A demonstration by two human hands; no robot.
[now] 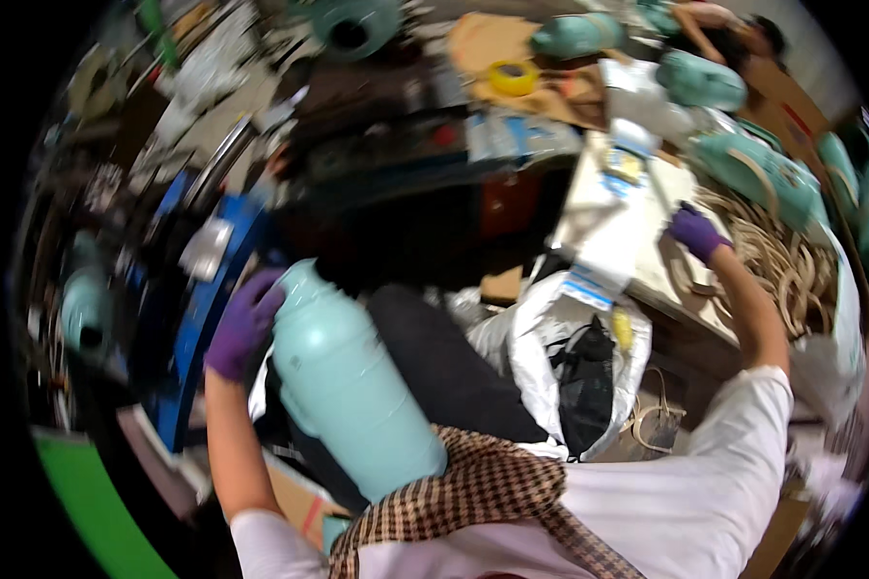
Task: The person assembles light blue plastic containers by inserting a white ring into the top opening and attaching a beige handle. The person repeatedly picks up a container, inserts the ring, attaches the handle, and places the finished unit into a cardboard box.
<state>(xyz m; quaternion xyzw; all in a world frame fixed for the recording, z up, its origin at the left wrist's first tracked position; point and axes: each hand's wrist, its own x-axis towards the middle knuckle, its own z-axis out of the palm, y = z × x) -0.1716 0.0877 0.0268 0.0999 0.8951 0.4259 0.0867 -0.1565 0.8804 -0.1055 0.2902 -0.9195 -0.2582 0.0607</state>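
Observation:
A pale teal thermos flask (348, 376) leans across my lap, its base against a brown checked cloth (473, 478). My left hand (244, 323), in a purple glove, grips it by the neck at its upper left. Out to the right, my right hand (697, 232), gloved in purple too, is over a white worktop (589, 207). Its fingers are blurred, and whether they hold anything is not visible. Right beside that hand lies a heap of curved beige strips (772, 251), which look like handles.
An open white sack (526, 357) with dark contents stands between my knees and the worktop. More teal flasks (758, 174) lie at the far right. Yellow tape (513, 78) rests on cardboard at the back. A blue metal frame (198, 338) stands at left. Another person (719, 29) is at the far right.

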